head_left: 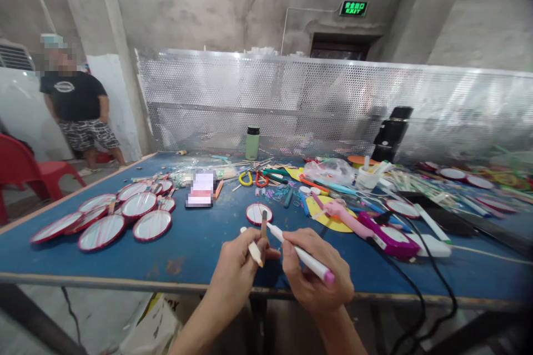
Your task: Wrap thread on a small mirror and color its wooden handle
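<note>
My left hand [241,260] is closed around the wooden stick handle [264,222] of a small round paddle with a pale face and red rim [255,214]. A slim whitish stick with an orange-brown tip [255,254] also lies in its fingers. My right hand [318,272] grips a white marker with a pink end [310,260]. The marker's tip points at the handle, close beside it; whether they touch I cannot tell. More red-rimmed round paddles [152,226] lie in an overlapping group on the left.
On the blue table [208,255] are a phone [201,189], a green bottle [252,144], a pink glue gun [347,216], a purple box [389,236] and black cables [433,272]. Pens and craft bits clutter the right. Behind stands a perforated metal screen [250,89]; a person [75,94] stands far left.
</note>
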A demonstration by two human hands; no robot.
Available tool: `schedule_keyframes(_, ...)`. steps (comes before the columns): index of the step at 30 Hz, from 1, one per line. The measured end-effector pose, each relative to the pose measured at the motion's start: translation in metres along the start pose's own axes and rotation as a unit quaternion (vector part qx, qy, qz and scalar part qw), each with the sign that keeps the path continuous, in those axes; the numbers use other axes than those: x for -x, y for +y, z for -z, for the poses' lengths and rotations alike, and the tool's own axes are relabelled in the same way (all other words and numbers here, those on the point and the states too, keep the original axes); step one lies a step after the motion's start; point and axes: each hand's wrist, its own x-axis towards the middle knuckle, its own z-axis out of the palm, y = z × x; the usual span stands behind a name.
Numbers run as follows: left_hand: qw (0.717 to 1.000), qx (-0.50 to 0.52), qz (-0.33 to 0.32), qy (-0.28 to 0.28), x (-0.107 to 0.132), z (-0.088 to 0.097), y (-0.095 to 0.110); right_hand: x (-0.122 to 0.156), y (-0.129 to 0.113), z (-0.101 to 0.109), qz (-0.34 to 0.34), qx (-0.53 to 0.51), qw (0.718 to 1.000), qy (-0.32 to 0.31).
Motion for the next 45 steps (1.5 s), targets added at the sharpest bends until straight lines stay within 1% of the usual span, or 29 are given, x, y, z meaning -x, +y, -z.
schedule_keyframes(6, 1.0, -0.005, -0.001, 0.0, -0.0005, 0.0002, -0.0002, -0.0021, -0.0014, -0.0006, -0.004, -0.014, 1.0, -0.013)
schedule_keyframes(13, 1.0, 0.004, 0.003, -0.003, -0.0004, 0.0015, 0.0001, 0.0022, 0.0019, 0.0009, -0.007, -0.009, 1.0, 0.004)
schedule_keyframes(19, 1.0, -0.007, -0.008, 0.005, -0.0004, 0.0006, 0.0002, 0.0002, 0.0007, -0.0003, -0.002, -0.016, 1.0, -0.011)
schedule_keyframes(25, 1.0, -0.002, -0.003, 0.0, -0.0005, 0.0006, 0.0009, 0.0007, 0.0006, 0.0002, -0.005, -0.008, 1.0, 0.005)
schedule_keyframes(31, 1.0, -0.022, -0.014, 0.006, -0.0013, 0.0014, -0.0012, 0.0001, -0.0001, -0.0005, -0.008, -0.011, 1.0, -0.01)
schedule_keyframes(38, 1.0, -0.005, -0.003, -0.001, 0.0, 0.0012, -0.0002, 0.0016, 0.0016, 0.0, -0.009, -0.018, 1.0, 0.004)
schedule_keyframes(45, 1.0, -0.012, -0.007, -0.004, 0.0002, 0.0018, -0.0004, -0.001, 0.0004, -0.0001, -0.012, -0.026, 1.0, -0.005)
